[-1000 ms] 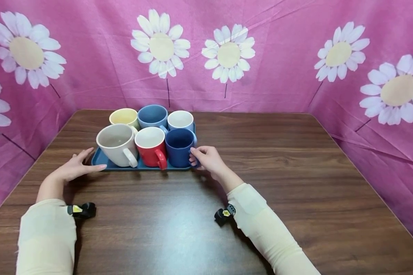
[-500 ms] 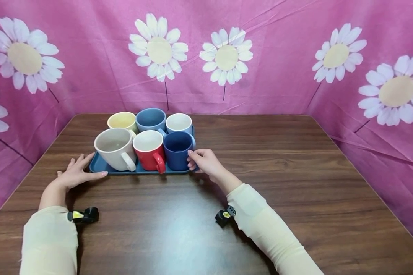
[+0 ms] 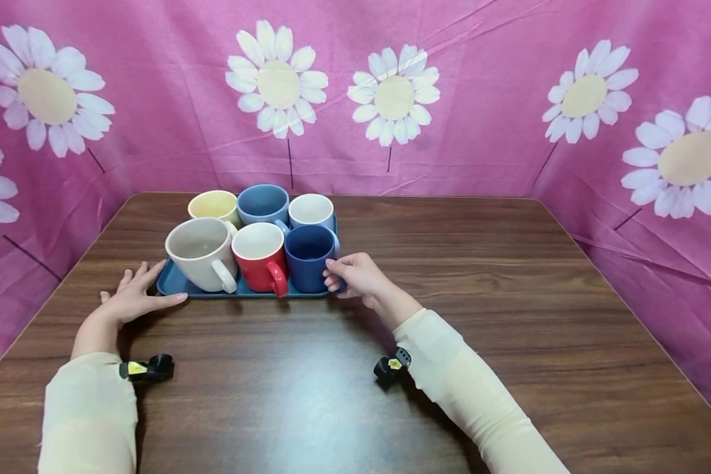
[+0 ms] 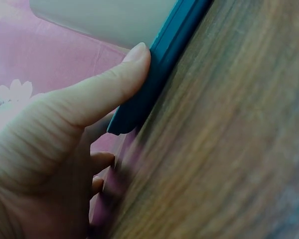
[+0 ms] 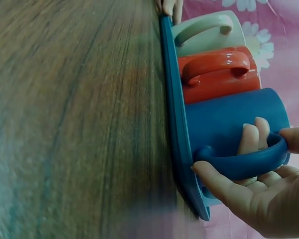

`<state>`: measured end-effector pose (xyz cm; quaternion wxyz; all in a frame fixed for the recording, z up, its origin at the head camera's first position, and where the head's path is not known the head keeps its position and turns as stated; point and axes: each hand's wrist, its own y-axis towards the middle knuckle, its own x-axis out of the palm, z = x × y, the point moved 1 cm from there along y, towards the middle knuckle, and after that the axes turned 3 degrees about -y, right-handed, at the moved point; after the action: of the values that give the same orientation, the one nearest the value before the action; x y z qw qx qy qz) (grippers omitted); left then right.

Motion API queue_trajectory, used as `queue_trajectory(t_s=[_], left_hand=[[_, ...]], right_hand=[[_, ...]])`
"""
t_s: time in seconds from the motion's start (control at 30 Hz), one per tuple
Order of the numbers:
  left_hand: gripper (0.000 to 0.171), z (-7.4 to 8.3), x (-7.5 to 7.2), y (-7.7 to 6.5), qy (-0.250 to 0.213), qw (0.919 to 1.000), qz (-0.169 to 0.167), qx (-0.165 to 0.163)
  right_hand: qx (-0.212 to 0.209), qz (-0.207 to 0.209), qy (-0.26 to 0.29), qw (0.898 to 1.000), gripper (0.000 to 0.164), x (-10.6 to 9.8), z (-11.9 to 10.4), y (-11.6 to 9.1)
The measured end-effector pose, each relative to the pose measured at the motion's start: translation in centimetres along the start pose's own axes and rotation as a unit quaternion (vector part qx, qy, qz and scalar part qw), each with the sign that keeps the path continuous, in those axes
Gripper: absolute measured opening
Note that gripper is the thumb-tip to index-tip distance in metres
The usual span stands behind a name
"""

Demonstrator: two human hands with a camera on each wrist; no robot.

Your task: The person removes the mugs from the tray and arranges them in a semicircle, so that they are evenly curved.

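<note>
A blue rectangular tray (image 3: 174,282) bears several mugs in two rows. At the front right corner, my right hand (image 3: 360,282) holds the dark blue mug (image 3: 305,268) by its handle. In the right wrist view, fingers pass through that handle (image 5: 246,163), with the thumb at its outer side; the mug is in the tray. My left hand (image 3: 131,301) is at the tray's front left corner, thumb against the front edge, other fingers spread along the left side. Beside the dark blue mug stand a red mug (image 3: 255,268) and a large off-white mug (image 3: 204,260).
Behind stand a yellow mug (image 3: 212,204), a mid-blue mug (image 3: 263,203) and a light blue mug (image 3: 311,212) with a white inside. Everything rests on a brown wooden table (image 3: 480,296). A pink cloth (image 3: 486,131) with daisies hangs round the back and sides.
My left fingers have spread outward along the tray's left side. The right hand stays at the dark blue mug's handle, and the head view shifts slightly.
</note>
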<state>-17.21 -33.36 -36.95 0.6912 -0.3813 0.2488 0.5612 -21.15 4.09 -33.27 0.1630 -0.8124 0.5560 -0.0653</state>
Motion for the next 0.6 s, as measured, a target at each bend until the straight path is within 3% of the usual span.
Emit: queue_trajectory(t_s=[0.6], left_hand=[[0.097,0.09,0.47,-0.10,-0.016,0.9998,0.014,0.000]], right_hand=[[0.020,0.024,0.017,0.999,0.024,0.12,-0.29,-0.12]])
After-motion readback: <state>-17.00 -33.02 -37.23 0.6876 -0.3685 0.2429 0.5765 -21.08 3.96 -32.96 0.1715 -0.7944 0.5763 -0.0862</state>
